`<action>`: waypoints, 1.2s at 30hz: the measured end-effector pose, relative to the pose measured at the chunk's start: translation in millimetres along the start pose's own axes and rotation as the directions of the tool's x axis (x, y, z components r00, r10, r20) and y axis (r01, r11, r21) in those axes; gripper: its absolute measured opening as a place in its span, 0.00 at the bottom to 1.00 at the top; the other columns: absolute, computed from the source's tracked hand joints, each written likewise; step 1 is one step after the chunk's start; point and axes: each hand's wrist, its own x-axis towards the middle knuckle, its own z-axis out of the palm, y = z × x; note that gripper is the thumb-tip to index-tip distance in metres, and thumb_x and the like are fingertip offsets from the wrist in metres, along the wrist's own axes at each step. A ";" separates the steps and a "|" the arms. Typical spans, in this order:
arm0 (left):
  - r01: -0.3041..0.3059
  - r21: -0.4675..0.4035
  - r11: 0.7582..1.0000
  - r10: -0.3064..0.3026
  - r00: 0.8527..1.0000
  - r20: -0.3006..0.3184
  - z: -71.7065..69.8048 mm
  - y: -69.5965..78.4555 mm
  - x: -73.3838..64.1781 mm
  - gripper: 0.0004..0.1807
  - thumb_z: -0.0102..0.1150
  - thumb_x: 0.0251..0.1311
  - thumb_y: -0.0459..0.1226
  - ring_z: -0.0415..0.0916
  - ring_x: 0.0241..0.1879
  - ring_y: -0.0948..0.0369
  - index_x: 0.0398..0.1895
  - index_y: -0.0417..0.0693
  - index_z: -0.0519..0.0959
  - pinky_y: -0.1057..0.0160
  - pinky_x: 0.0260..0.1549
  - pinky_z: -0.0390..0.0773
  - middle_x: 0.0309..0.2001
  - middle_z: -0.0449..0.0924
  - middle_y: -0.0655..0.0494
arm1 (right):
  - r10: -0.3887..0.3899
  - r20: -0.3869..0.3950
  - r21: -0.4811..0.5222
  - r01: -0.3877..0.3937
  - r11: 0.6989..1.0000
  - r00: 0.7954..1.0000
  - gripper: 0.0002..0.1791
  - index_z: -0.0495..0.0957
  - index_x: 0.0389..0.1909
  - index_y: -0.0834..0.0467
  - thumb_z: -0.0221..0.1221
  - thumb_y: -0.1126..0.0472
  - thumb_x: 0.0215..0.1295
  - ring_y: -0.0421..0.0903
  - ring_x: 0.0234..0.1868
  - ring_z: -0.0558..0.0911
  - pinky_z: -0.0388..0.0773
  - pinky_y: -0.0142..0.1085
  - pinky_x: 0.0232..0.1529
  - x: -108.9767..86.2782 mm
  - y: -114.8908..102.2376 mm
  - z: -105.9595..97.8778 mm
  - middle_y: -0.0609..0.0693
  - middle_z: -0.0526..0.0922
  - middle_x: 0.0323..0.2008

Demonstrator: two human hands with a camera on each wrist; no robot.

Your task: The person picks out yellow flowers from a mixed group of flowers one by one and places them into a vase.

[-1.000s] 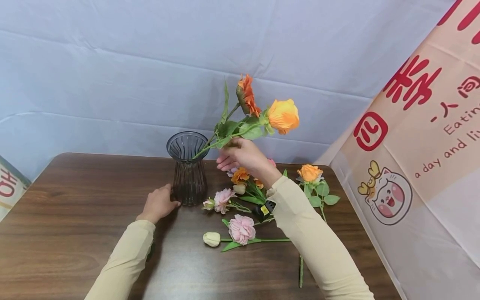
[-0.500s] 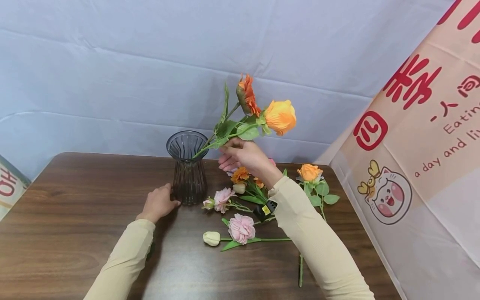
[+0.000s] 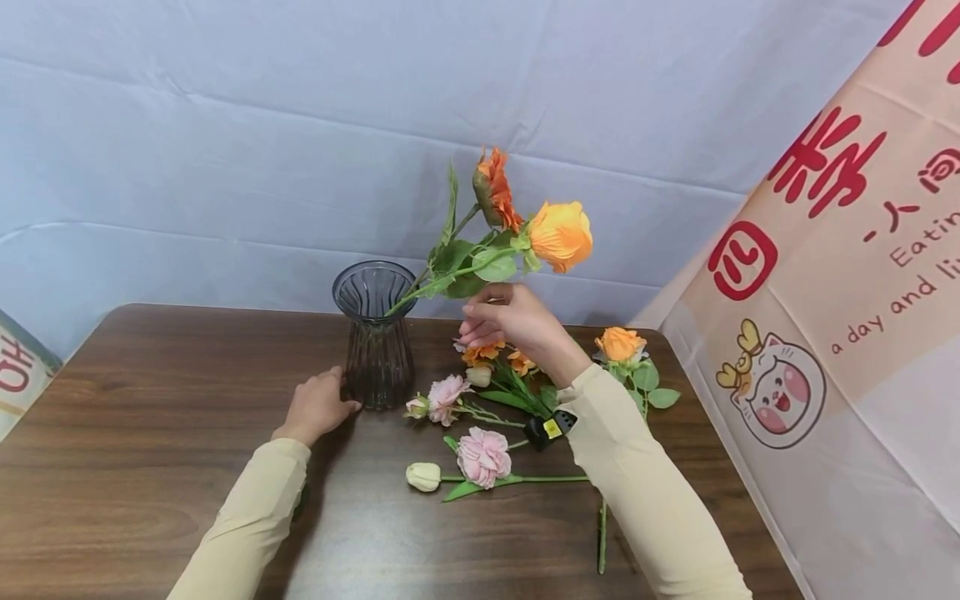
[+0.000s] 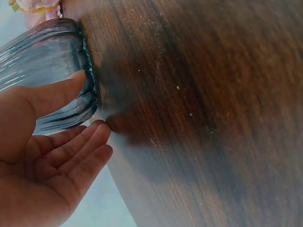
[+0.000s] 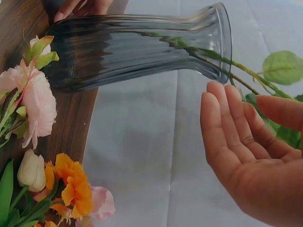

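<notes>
A ribbed grey glass vase [image 3: 380, 367] stands upright near the table's back edge. My left hand [image 3: 318, 408] rests at its lower left side; in the left wrist view the thumb [image 4: 61, 94] lies against the base, with the other fingers loosely extended beside it. A yellow-orange rose [image 3: 561, 237] and a darker orange flower [image 3: 495, 190] lean right out of the vase, their stems inside it. Just below their leaves is my right hand [image 3: 517, 321]. The right wrist view shows its fingers [image 5: 239, 137] extended near the rim, holding nothing.
Right of the vase, pink flowers [image 3: 483, 458], a white tulip [image 3: 423, 477], small orange blooms [image 3: 482, 354] and another orange rose [image 3: 620, 345] lie on the brown wooden table [image 3: 187, 400]. A pale cloth [image 3: 262, 167] hangs behind, a printed banner [image 3: 840, 317] at right.
My right hand has let go of the yellow-orange rose's stem and drawn back right and down. The rose has dipped slightly and stays in the vase. My left hand has not moved.
</notes>
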 end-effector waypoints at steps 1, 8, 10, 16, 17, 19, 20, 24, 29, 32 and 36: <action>-0.002 0.000 1.000 0.002 1.000 -0.002 0.0 0.0 -0.2 0.29 0.65 0.51 0.40 0.74 0.41 0.38 0.50 0.27 0.68 0.43 0.41 0.72 0.44 0.76 0.32 | 0.000 -0.006 -0.001 0.000 1.000 1.000 0.09 0.70 0.41 0.71 0.53 0.69 0.63 0.50 0.27 0.83 0.78 0.47 0.39 -1.4 0.7 -2.1 0.63 0.80 0.27; -0.011 -0.005 1.000 0.011 1.000 -0.004 0.2 0.1 -0.8 0.29 0.65 0.51 0.40 0.73 0.41 0.38 0.49 0.26 0.68 0.43 0.41 0.72 0.44 0.76 0.32 | 0.004 -0.039 -0.037 -0.006 0.999 0.999 0.14 0.68 0.45 0.77 0.52 0.70 0.63 0.48 0.25 0.82 0.79 0.46 0.39 -11.9 7.7 -16.4 0.63 0.80 0.28; -0.009 -0.005 1.000 0.009 1.000 -0.001 -0.1 0.0 -0.6 0.30 0.64 0.51 0.40 0.73 0.41 0.38 0.50 0.26 0.68 0.43 0.41 0.71 0.45 0.75 0.32 | 0.008 -0.053 -0.053 -0.011 0.999 0.999 0.12 0.68 0.44 0.76 0.52 0.71 0.63 0.48 0.26 0.82 0.79 0.46 0.38 -14.5 10.9 -21.3 0.62 0.80 0.28; -0.002 0.001 1.000 0.002 1.000 0.001 -1.7 0.8 -0.1 0.30 0.65 0.51 0.40 0.73 0.42 0.38 0.51 0.26 0.67 0.43 0.42 0.71 0.45 0.75 0.32 | 0.031 -0.114 -0.107 -0.044 0.993 0.993 0.10 0.70 0.40 0.74 0.52 0.70 0.62 0.49 0.26 0.82 0.80 0.40 0.32 -20.5 21.0 -35.3 0.60 0.79 0.28; -0.002 0.000 1.000 0.002 1.000 0.002 -1.6 1.0 -0.2 0.30 0.65 0.51 0.40 0.73 0.42 0.38 0.51 0.26 0.67 0.43 0.42 0.71 0.45 0.75 0.32 | 0.038 -0.124 -0.115 -0.052 0.992 0.992 0.10 0.70 0.40 0.74 0.52 0.70 0.62 0.49 0.26 0.82 0.80 0.40 0.32 -21.3 23.2 -37.9 0.60 0.79 0.28; -0.003 -0.001 1.000 0.003 1.000 0.003 -0.9 1.3 -0.6 0.31 0.65 0.51 0.40 0.73 0.42 0.37 0.51 0.26 0.67 0.43 0.42 0.71 0.45 0.75 0.31 | 0.052 -0.140 -0.128 -0.070 0.989 0.989 0.11 0.70 0.41 0.75 0.52 0.69 0.62 0.47 0.25 0.82 0.80 0.40 0.32 -23.2 28.0 -43.8 0.61 0.80 0.28; -0.002 -0.003 1.000 0.002 1.000 0.004 -0.4 1.3 -0.7 0.31 0.65 0.51 0.40 0.73 0.42 0.38 0.51 0.26 0.67 0.43 0.42 0.71 0.45 0.75 0.32 | 0.059 -0.147 -0.134 -0.079 0.988 0.987 0.12 0.70 0.42 0.75 0.52 0.69 0.62 0.47 0.25 0.82 0.80 0.41 0.32 -24.1 30.7 -47.0 0.61 0.80 0.28; -0.002 -0.002 1.000 0.002 1.000 0.004 -0.1 1.0 -1.4 0.31 0.64 0.51 0.40 0.73 0.42 0.37 0.51 0.25 0.67 0.42 0.42 0.71 0.45 0.75 0.31 | 0.084 -0.168 -0.123 -0.106 0.987 0.982 0.12 0.70 0.42 0.75 0.52 0.69 0.63 0.49 0.27 0.82 0.80 0.41 0.33 -29.0 41.2 -60.3 0.63 0.80 0.30; -0.007 0.004 1.000 0.007 1.000 -0.004 -0.2 0.5 -1.4 0.30 0.65 0.51 0.39 0.73 0.41 0.38 0.50 0.26 0.68 0.43 0.41 0.71 0.45 0.75 0.32 | 0.120 -0.180 -0.093 -0.138 0.986 0.976 0.09 0.71 0.40 0.72 0.52 0.69 0.63 0.50 0.29 0.82 0.80 0.41 0.34 -38.1 55.5 -76.9 0.60 0.80 0.30; -0.009 0.004 1.000 0.009 1.000 -0.010 0.3 0.3 -1.3 0.29 0.65 0.51 0.39 0.73 0.41 0.38 0.49 0.26 0.68 0.43 0.41 0.71 0.44 0.75 0.32 | 0.139 -0.182 -0.062 -0.153 0.986 0.973 0.06 0.72 0.37 0.70 0.52 0.69 0.62 0.49 0.29 0.82 0.80 0.42 0.35 -44.9 64.9 -87.3 0.57 0.80 0.29; -0.009 0.000 1.000 0.009 1.000 -0.016 -0.1 0.8 -1.7 0.29 0.65 0.50 0.39 0.73 0.41 0.38 0.49 0.26 0.68 0.42 0.41 0.71 0.43 0.76 0.32 | 0.151 -0.178 -0.049 -0.162 0.986 0.972 0.05 0.72 0.36 0.68 0.51 0.69 0.63 0.48 0.30 0.81 0.79 0.42 0.36 -54.4 77.7 -100.5 0.56 0.80 0.29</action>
